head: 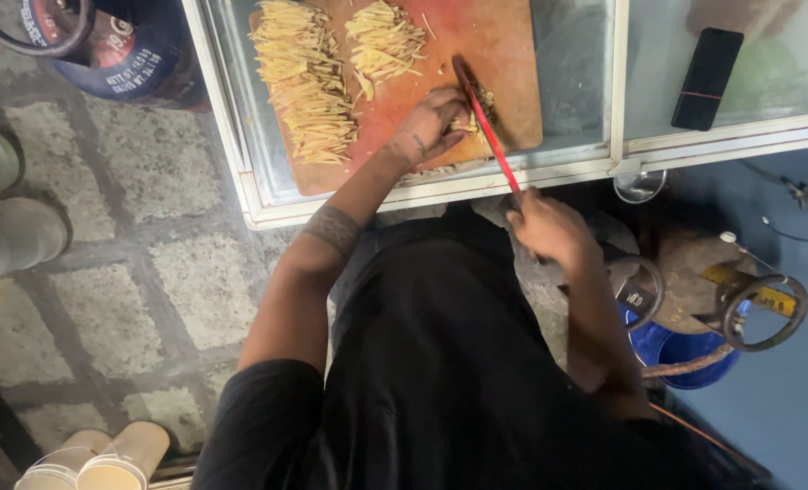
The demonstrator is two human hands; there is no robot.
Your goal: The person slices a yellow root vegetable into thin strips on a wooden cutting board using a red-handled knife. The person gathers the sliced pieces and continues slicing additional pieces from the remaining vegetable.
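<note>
At the far left, a gas cylinder (118, 45) stands on the paved floor (123, 272), and two paper cups (104, 463) sit at the bottom edge. Next comes the glass-topped desk (241, 136) with its pale frame, carrying a reddish wooden cutting board (495, 36). On the board's left part lies a long heap of thin pale potato strips (306, 86), and just to its right a smaller heap of the same strips (384, 41). The left hand (433, 122) rests on the board near its front edge, its fingers curled down and pressing on a small uncut piece (466, 122), which is mostly hidden beneath them. The red-handled knife (486, 122) lies right against that piece, blade on the board and slanting back over the desk's front frame to the right hand (549, 227), whose fingers are closed tight around the handle, below the desk's edge. Further right, a dark phone (708, 77) lies on the second glass panel, well apart from the board. Below it, at the lower right, a second gas cylinder (694, 272) stands beside a blue bucket (685, 358).
</note>
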